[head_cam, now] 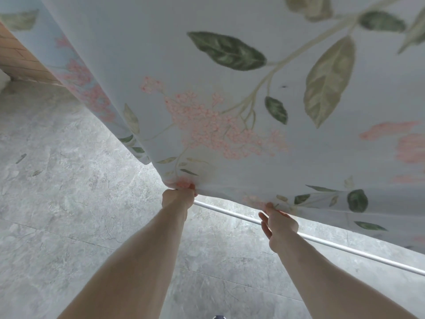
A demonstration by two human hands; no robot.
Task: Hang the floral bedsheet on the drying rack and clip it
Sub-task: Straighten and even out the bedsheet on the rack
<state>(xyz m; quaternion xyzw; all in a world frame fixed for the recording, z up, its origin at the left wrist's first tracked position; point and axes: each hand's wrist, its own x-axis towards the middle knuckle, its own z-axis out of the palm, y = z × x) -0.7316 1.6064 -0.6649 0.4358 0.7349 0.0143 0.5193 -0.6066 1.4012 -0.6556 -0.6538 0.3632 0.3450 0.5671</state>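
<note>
At 6 o'clock, both hands pinch the floral bedsheet hem: left hand, right hand. You're draping over the rack bar; clips next.

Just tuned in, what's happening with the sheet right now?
A person is working the floral bedsheet along its lower edge. The left hand grips a bunched corner of that edge, and the right hand pinches the hem further along. A white rod of the drying rack runs just below both hands, over a grey tiled floor. The sheet is spread out overhead; no clips are visible, so clipping does not look done yet.
</note>
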